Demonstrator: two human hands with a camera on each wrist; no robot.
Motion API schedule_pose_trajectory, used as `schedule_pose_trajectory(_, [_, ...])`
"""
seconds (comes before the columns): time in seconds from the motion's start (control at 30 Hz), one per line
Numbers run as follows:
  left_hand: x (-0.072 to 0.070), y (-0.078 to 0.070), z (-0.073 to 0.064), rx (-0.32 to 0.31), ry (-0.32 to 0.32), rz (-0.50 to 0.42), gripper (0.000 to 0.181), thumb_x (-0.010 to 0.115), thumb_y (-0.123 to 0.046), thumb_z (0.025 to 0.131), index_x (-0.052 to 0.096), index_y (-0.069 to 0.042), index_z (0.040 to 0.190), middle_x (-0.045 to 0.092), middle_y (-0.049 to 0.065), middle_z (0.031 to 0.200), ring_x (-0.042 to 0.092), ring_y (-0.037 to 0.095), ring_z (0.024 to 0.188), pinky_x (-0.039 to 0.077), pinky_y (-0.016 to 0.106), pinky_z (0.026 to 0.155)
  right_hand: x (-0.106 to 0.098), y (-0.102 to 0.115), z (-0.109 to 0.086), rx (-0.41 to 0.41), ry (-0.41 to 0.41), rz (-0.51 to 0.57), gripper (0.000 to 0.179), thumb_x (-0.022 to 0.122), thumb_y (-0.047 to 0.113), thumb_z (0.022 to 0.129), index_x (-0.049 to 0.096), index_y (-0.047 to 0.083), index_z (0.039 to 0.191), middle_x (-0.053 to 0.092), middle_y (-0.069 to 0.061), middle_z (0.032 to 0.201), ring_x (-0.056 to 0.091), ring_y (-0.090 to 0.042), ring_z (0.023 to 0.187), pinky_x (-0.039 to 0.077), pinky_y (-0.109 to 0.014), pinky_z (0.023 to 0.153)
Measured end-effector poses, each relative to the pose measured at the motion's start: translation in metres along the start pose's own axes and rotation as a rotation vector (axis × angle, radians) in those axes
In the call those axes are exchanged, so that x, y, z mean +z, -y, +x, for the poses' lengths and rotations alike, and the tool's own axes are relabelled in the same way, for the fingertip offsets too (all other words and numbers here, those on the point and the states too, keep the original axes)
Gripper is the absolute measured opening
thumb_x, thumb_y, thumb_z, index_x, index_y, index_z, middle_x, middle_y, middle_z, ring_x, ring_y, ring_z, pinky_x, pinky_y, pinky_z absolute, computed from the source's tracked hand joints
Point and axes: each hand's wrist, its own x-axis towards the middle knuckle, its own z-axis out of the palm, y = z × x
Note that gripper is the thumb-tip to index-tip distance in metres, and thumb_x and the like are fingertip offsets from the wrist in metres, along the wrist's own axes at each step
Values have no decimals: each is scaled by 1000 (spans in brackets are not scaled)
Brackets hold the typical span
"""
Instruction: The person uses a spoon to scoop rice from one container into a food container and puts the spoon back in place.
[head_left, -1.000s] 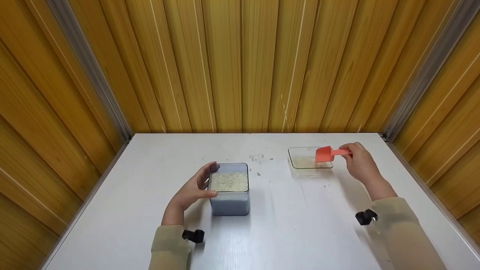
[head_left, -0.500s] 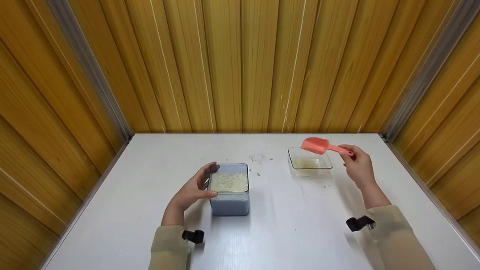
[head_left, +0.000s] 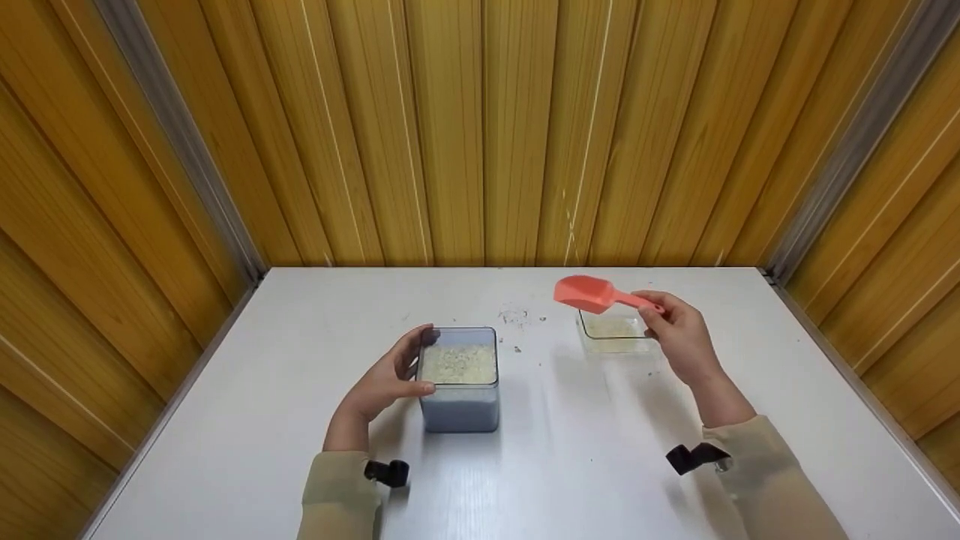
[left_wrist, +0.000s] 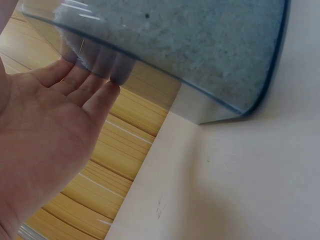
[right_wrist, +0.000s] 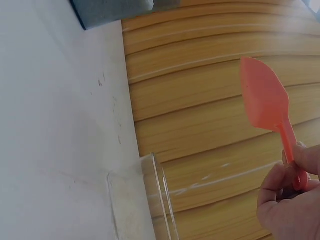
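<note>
My left hand (head_left: pixel 384 379) holds the side of a blue-tinted clear square container (head_left: pixel 460 409), thumb on the near face and fingers around the left side. Pale rice-like grains (head_left: pixel 459 364) fill much of it; the left wrist view shows them through the wall. With thumb and fingers, my right hand (head_left: pixel 679 334) pinches the handle of a pink-red scoop (head_left: pixel 585 293). The scoop is up off the table, its bowl pointing left, and no grains show in it. Below and behind the right hand stands a shallow clear rectangular dish (head_left: pixel 611 345) with a thin layer of grains; the hand hides its right end.
Both containers stand on a white table (head_left: pixel 555 465). Small dark specks and smudges (head_left: pixel 516 315) lie between them toward the back. Wood-patterned panels (head_left: pixel 480 135) rise behind the table and on both sides.
My right hand has moved left with the scoop, from over the right part of the dish to above its left edge; the scoop's bowl has turned more upward. The left hand and square container stay put.
</note>
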Motion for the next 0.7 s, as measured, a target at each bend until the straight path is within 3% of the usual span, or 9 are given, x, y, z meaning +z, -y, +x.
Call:
schedule_pose_trajectory(0.3, [0,0,0,23,9,15,111,90,-18,77,21,-14,164,21,10,172,9,31,163,10,50,132,31,18,-12,-65,76,53,37,62,15,103,60,-7,133,59,7,91,50,-10,82,54,-18,72])
schedule_pose_trajectory(0.7, [1,0,1,7,-9,13,112,90,-18,76,22,-15,164,21,9,173,9,30,163,10,49,132,67,40,-26,-181,179,-33,23,64,6,100,69,-2,121,59,-3,92,51,-11,77,49,-20,66])
